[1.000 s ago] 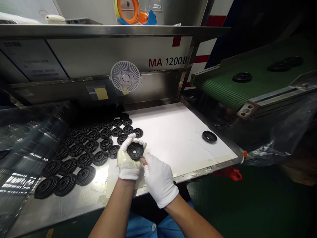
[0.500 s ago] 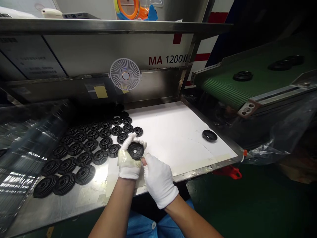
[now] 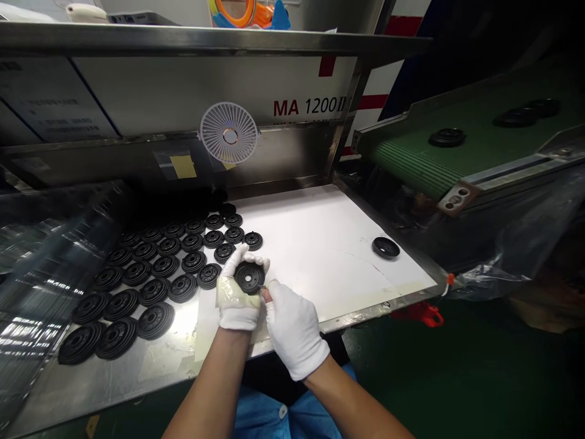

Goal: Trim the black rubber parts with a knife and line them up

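Left hand: the left hand in a white cotton glove (image 3: 236, 300) is half closed, its fingers curled round the far rim of a black ribbed moulded disc with a centre hole (image 3: 249, 278), cradling it.

Right hand: the right hand in a white cotton glove (image 3: 295, 329) is mostly closed, its fingertips pinching the disc's near right rim.

Location: the disc is held just above the near edge of a white paper sheet (image 3: 320, 244).

Handling: it is judged light and stiff, with a fairly firm grip likely in cotton; the rim is the best hold.

Left: rows of matching black discs (image 3: 155, 321) lie on a steel table (image 3: 109, 381).

Right: one black disc (image 3: 386, 247) lies on the sheet.

Far right: more black discs (image 3: 448, 137) sit on a green ribbed conveyor belt (image 3: 411, 161).
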A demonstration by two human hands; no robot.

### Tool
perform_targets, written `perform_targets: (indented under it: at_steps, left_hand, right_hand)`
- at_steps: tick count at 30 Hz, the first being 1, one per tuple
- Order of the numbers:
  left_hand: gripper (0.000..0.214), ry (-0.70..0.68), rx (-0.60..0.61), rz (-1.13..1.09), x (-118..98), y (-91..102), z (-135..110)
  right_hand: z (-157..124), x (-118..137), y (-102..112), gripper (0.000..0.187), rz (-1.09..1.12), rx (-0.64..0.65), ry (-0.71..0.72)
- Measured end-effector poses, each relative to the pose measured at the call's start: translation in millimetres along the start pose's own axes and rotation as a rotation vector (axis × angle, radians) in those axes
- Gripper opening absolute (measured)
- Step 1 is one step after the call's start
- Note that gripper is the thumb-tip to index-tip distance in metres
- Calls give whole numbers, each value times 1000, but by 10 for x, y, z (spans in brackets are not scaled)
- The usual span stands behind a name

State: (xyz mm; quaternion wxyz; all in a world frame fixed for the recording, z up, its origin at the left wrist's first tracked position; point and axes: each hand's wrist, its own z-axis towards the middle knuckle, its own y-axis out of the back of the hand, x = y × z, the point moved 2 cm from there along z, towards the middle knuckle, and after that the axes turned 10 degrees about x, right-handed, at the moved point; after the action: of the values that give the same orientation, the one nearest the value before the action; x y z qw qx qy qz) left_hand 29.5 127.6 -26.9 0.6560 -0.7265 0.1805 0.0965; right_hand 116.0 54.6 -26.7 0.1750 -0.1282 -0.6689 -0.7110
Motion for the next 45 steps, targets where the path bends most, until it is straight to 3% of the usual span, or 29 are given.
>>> perform_targets:
  at_steps: [5,9,11,17,20,26,34,40,45]
  left_hand:
    - [7,-45,6,-4,-3,-6,-9]
    - [28,117,89,90,-20,3,-67]
    - [28,141,86,85,-26,15,-74]
    - [12,1,-4,8,3,8,-19]
    - [15,-31,-2,4,-5,4,-36]
    - [28,178,96,73,-36,26,-95]
    - [13,5,-31,10,52,0,-29]
    - [32,177,113,128,2,14,-115]
    - [18,60,29,115,-20,17,-101]
  right_hand:
    - [-9,51,-3,21,29,13,44]
    - [0,-25,29,21,10,-3,17]
    - [-1,-58,35,22,8,-8,1]
    - [-35,23,-4,21,24,19,17]
    - [-36,57,-1,19,37,21,44]
    - [-15,-49,34,20,14,-3,12]
    - [-58,7,-14,20,29,32,29]
    - [-52,-66,23,21,31,4,18]
    - [-58,-80,10,20,30,1,-2]
